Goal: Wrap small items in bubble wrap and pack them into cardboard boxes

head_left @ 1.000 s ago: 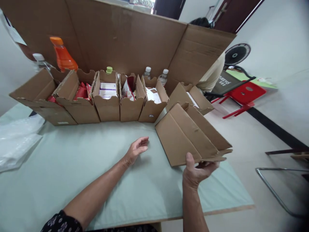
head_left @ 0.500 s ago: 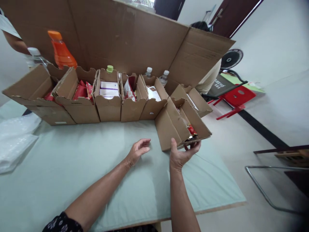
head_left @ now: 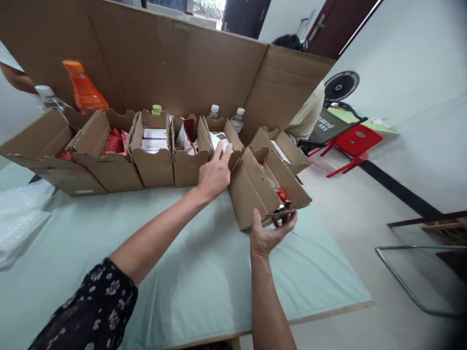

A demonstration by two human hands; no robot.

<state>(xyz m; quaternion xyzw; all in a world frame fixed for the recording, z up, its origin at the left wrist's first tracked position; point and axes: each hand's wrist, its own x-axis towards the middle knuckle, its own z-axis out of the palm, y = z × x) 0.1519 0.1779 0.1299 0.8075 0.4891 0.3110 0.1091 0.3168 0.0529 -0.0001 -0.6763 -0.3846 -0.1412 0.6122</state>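
Observation:
My right hand [head_left: 272,231] grips the near lower end of a cardboard box [head_left: 251,194], thumb on its left side and fingers underneath. That box sits askew at the right end of a row, with red packets [head_left: 282,195] inside. My left hand [head_left: 215,175] reaches over the front of the neighbouring cardboard box [head_left: 237,142], its fingers stretched out and apart. A white packet [head_left: 216,139] lies in that box, just beyond the fingertips. Whether the fingers touch the packet or the box's edge, I cannot tell.
More open boxes [head_left: 155,170] stand leftward, holding red packs [head_left: 116,143] and white cartons [head_left: 154,138]. Behind them are an orange bottle [head_left: 87,92], clear bottles [head_left: 238,121] and a tall cardboard panel [head_left: 175,58]. Bubble wrap [head_left: 22,218] lies left. A person [head_left: 308,114] sits beyond the panel.
My left hand has moved up and forward from above the table to the box beside the askew one. My right hand keeps its hold. The view has shifted slightly.

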